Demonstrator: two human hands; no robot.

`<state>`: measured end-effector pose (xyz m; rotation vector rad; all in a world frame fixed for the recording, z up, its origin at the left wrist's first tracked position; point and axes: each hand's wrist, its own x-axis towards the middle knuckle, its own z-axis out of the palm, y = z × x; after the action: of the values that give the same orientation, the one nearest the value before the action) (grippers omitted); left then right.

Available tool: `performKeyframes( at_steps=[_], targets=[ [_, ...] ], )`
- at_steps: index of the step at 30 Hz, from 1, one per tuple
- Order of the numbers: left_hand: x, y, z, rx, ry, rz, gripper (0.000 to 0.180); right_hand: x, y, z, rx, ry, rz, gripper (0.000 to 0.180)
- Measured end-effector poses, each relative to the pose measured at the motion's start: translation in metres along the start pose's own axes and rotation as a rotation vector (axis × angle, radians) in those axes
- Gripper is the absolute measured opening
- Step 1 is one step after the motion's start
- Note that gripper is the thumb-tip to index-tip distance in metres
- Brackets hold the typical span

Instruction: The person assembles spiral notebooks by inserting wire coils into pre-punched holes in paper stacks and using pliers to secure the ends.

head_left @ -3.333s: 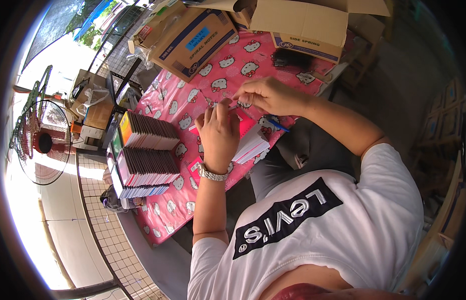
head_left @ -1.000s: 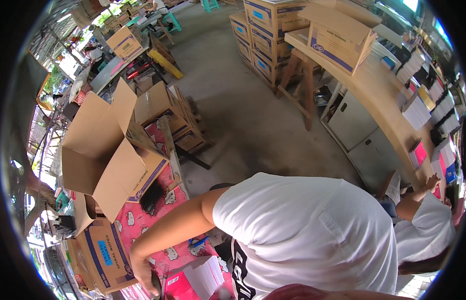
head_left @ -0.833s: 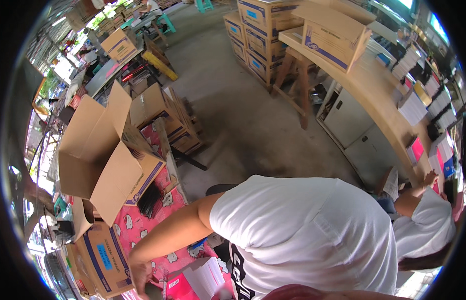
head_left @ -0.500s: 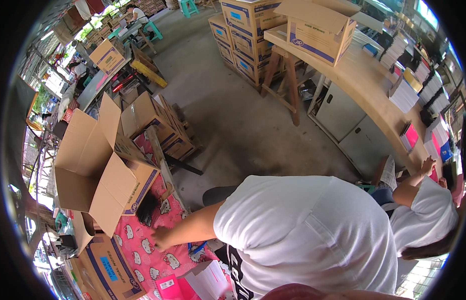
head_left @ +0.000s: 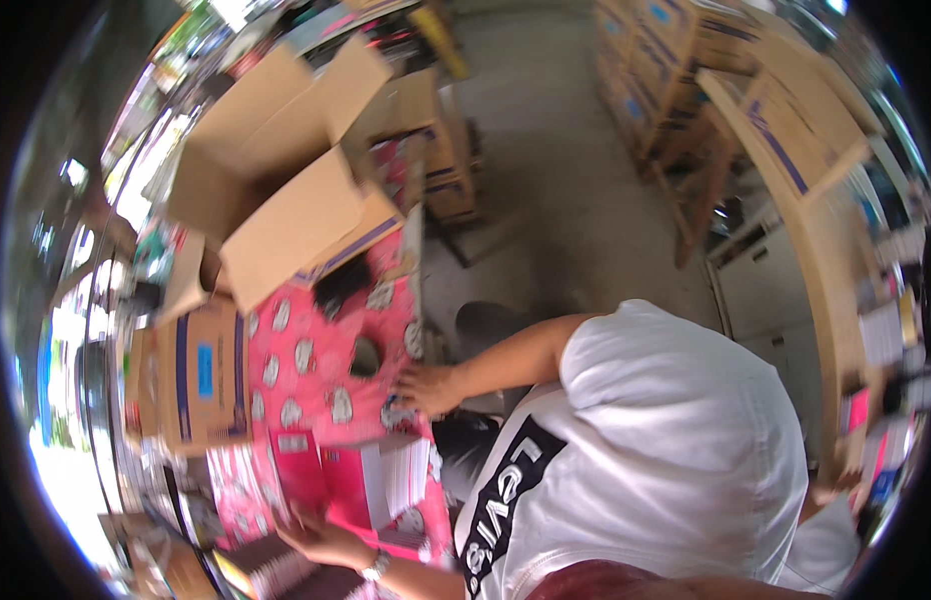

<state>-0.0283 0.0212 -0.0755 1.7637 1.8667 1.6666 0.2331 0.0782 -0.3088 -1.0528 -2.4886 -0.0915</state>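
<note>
My right hand (head_left: 431, 389) rests with its fingers spread at the edge of a table covered in a pink patterned cloth (head_left: 303, 406). A small bit of blue shows under its fingertips. Nearer the bottom of the picture, my left hand (head_left: 326, 541), with a watch on the wrist, is blurred. Its fingers are apart beside a dark-covered stack of notebooks (head_left: 269, 566). Between the hands lie bright pink covers (head_left: 316, 480) and a stack of white-edged sheets (head_left: 404, 475). A dark roundish object (head_left: 365, 357) stands beyond my right hand, and a black bundle (head_left: 341, 286) lies farther off.
A large open carton (head_left: 296, 222) stands at the table's far end, with a closed carton (head_left: 207, 378) at the left. More boxes (head_left: 441, 140) are behind. Across the grey floor (head_left: 546, 160), a long wooden table (head_left: 821, 290) carries another carton (head_left: 804, 118) and notebook stacks.
The view has swung, so the table and cartons sit differently. My right hand has drawn back to the table's edge with fingers spread. My left hand has come into view.
</note>
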Motion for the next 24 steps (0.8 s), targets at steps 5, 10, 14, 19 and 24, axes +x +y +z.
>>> performKeyframes(
  at_steps=[5, 10, 14, 19, 24],
  targets=[
    [0.004, 0.011, 0.002, -0.222, -0.031, -0.249, 0.028, 0.051, 0.023, -0.053, 0.596, -0.123, 0.504, 0.051],
    [-0.004, 0.012, -0.003, -0.290, 0.016, -0.164, 0.023, 0.102, -0.020, -0.160, 1.282, 0.550, 0.273, 0.062],
    [-0.001, 0.009, -0.002, -0.362, -0.029, -0.273, 0.021, 0.115, -0.060, -0.219, 0.735, 0.278, -0.124, 0.075],
    [-0.007, -0.003, -0.003, -0.428, -0.029, -0.238, 0.021, 0.128, -0.082, -0.206, 0.603, 0.328, -0.210, 0.065],
    [-0.011, -0.009, -0.004, -0.489, -0.031, -0.249, 0.019, 0.128, -0.089, -0.209, 0.529, 0.302, -0.220, 0.066]
  ],
)
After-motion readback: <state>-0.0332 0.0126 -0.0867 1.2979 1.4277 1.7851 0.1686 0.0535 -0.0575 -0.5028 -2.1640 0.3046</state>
